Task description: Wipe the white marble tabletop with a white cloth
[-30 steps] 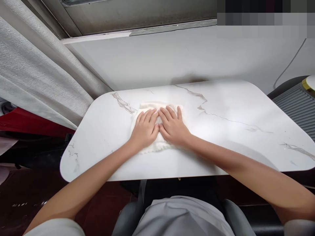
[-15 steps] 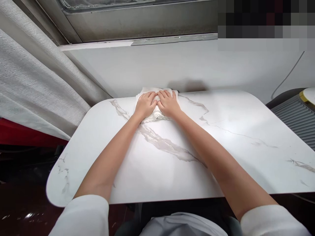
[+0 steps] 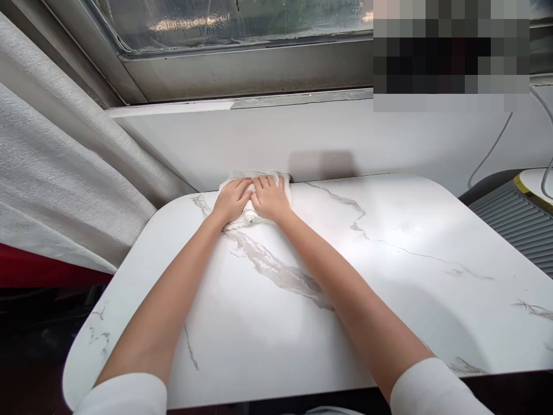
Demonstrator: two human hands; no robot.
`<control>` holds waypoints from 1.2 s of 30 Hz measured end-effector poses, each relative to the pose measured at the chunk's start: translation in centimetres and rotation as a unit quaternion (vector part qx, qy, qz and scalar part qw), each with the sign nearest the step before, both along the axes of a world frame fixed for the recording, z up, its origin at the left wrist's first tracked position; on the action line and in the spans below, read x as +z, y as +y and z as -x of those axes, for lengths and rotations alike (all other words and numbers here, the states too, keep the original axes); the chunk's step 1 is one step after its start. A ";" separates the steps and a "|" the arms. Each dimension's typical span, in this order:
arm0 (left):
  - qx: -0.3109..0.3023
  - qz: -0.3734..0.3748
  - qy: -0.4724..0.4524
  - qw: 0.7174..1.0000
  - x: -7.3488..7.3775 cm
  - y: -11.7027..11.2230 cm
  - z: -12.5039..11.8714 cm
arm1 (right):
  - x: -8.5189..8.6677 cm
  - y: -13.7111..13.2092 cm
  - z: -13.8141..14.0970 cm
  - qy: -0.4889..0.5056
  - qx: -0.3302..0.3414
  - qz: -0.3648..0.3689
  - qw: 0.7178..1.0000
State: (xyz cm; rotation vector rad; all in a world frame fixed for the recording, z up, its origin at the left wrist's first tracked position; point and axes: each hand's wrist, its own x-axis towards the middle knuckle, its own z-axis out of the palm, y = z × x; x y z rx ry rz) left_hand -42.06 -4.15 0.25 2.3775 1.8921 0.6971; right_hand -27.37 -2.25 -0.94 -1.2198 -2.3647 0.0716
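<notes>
A white cloth [image 3: 246, 217] lies at the far edge of the white marble table [image 3: 389, 276], against the wall. My left hand [image 3: 232, 199] and my right hand [image 3: 270, 197] rest side by side on top of it, palms down, fingers stretched flat and pointing away from me. Both arms reach out fully across the tabletop. Most of the cloth is hidden under the hands.
A grey curtain [image 3: 56, 167] hangs at the left. A window sill [image 3: 242, 104] and glass run above the wall behind the table. A grey ribbed appliance [image 3: 518, 222] with a cable stands at the right edge.
Both hands have pushed the cloth from the middle of the table away to its far edge and slightly left. The view has tipped up, showing the window.
</notes>
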 end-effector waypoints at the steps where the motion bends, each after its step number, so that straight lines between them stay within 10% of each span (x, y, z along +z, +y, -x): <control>1: 0.009 0.001 -0.001 1.000 0.0 -0.5 0.5 | 0.1 -0.3 0.5 0.001 0.008 0.003 1.000; 18: 0.002 0.003 0.010 1.000 -0.1 -10.4 0.7 | -0.2 -10.0 -0.1 0.011 0.038 0.002 0.999; 36: -0.024 -0.026 0.099 0.994 -0.4 -29.7 -1.3 | 2.0 -26.7 -5.0 -0.016 0.184 0.058 0.981</control>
